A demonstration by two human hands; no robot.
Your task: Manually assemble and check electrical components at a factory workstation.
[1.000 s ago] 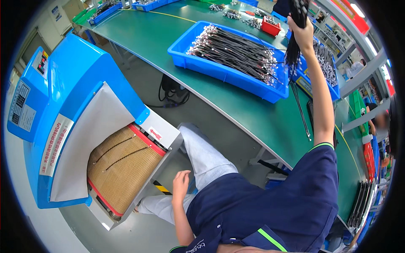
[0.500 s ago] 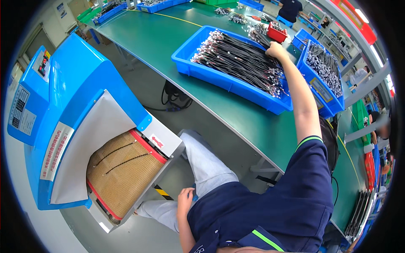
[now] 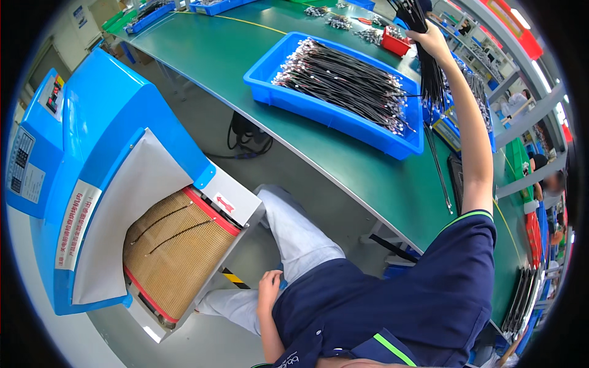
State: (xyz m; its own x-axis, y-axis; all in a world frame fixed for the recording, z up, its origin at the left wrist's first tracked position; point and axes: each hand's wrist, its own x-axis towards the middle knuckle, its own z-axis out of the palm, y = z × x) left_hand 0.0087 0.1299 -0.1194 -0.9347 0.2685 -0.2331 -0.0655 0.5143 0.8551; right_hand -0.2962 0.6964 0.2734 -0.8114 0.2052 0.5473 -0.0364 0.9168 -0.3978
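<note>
My right hand (image 3: 433,42) is raised above the far right of the bench, closed around a bundle of black cables (image 3: 433,80) that hangs down. Just left of it stands a blue bin (image 3: 343,130) full of similar black cables (image 3: 346,83) with pale connector ends. A few loose cables (image 3: 439,175) trail on the bench below the bundle. My left hand (image 3: 269,289) stays low beside my lap, fingers curled; a bit of blue shows by it, and I cannot make out whether it is held.
At left, a blue machine (image 3: 116,110) has a tan mesh belt (image 3: 169,264) carrying two black cables (image 3: 178,236). On the green bench (image 3: 362,184) are a red box (image 3: 396,43) and a second blue bin (image 3: 446,132) behind my right arm. Grey posts rise at right.
My right hand has lifted the cable bundle up from the right end of the blue bin. Loose cables now show on the bench there. My left hand has hardly moved.
</note>
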